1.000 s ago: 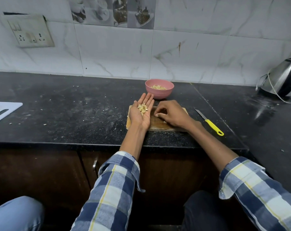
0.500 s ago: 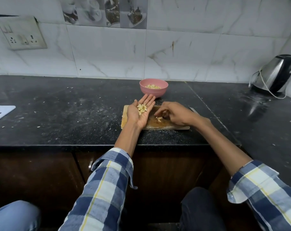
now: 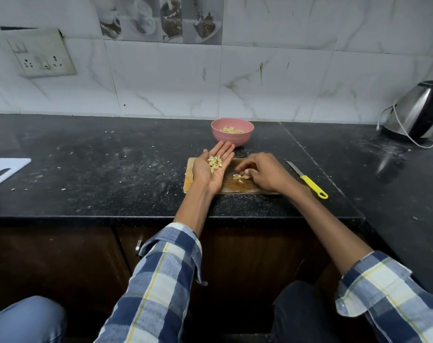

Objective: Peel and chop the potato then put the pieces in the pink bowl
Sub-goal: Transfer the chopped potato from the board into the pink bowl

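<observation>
wall: white marble-veined tiles (image 3: 165, 80), printed cup-picture tiles (image 3: 161, 18) on top | grey switch-and-socket plate (image 3: 40, 56) at left | black speckled stone countertop (image 3: 86, 169) | dark brown wooden cabinets (image 3: 49, 263) beneath | light: dim, cool

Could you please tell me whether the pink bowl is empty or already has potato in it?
Partly filled: pale potato pieces lie inside the pink bowl, well below its rim.
</observation>
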Demonstrator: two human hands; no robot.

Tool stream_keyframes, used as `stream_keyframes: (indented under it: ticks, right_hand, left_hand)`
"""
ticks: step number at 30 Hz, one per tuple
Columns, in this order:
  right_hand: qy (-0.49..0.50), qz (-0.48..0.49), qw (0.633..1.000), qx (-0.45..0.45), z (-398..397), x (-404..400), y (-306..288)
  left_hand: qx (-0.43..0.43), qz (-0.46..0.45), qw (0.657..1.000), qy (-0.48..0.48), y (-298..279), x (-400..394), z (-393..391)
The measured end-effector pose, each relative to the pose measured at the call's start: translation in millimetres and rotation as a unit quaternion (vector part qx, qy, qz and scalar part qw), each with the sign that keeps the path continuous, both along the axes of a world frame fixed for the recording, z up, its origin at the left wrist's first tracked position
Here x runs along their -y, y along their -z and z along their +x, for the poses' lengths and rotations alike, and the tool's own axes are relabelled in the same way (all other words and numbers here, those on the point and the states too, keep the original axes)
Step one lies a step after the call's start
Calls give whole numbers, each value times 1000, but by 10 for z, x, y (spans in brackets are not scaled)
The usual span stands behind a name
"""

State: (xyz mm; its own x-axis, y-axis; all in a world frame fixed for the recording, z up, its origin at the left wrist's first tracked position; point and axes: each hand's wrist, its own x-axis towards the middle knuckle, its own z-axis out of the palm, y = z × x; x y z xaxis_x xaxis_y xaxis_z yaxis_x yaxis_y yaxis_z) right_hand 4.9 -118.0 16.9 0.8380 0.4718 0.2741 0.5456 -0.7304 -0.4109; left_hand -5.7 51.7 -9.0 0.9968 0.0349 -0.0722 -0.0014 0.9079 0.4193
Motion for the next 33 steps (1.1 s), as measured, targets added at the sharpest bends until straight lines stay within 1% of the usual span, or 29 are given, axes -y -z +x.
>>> stream_keyframes:
  ticks: [2,5,6,8,11,13,21,23,24,26,27,28,29,30,31,32,33]
  right_hand:
    - [-23,-3,1000,-20,15,11,-35]
    - [-77,-60,994,-41,52,63,-41]
    - [-89,-70,993,-38,66,66,-19]
    - [-107,-57,993,-14,74,47,29]
    - [-123,-26,992,17,67,9,44]
    - [-129,-29,991,30,59,-2,26]
    - [-89,-84,989,79,69,-134,-3]
    - [-61,-78,992,73,111,-120,8]
    - [-32,-67,995,67,154,-92,21]
    - [45,-6,999,27,241,-11,25]
    - [73,61,995,-26,272,27,10]
    - [82,154,980,-97,279,46,-26]
    - [74,257,948,-173,266,37,-80]
    - [59,343,908,-235,243,10,-140]
    - [45,396,877,-270,236,-32,-202]
    - [34,411,865,-284,243,-92,-256]
    - [22,396,873,-283,234,-167,-303]
  left_hand:
    - [2,-1,1000,2,7,-6,7]
    - [4,-1,1000,2,7,-5,14]
    - [3,3,1000,3,6,-2,14]
    - [3,5,1000,4,3,5,13]
    - [6,-23,1000,3,0,-6,10]
    - [7,-31,999,3,-1,-8,12]
    - [-4,-5,1000,-5,7,5,29]
    - [-7,2,1000,-8,11,3,36]
    - [-8,4,1000,-9,13,-1,40]
    - [-10,4,1000,-8,18,-6,45]
    - [-10,3,1000,-6,21,-7,42]
    - [-10,3,1000,-4,26,-9,46]
    - [-9,5,1000,-1,22,-10,47]
    - [-10,9,1000,1,31,-8,55]
    - [-11,9,1000,4,32,-8,62]
    - [-13,10,1000,8,38,-6,75]
    - [-11,4,1000,15,41,-1,63]
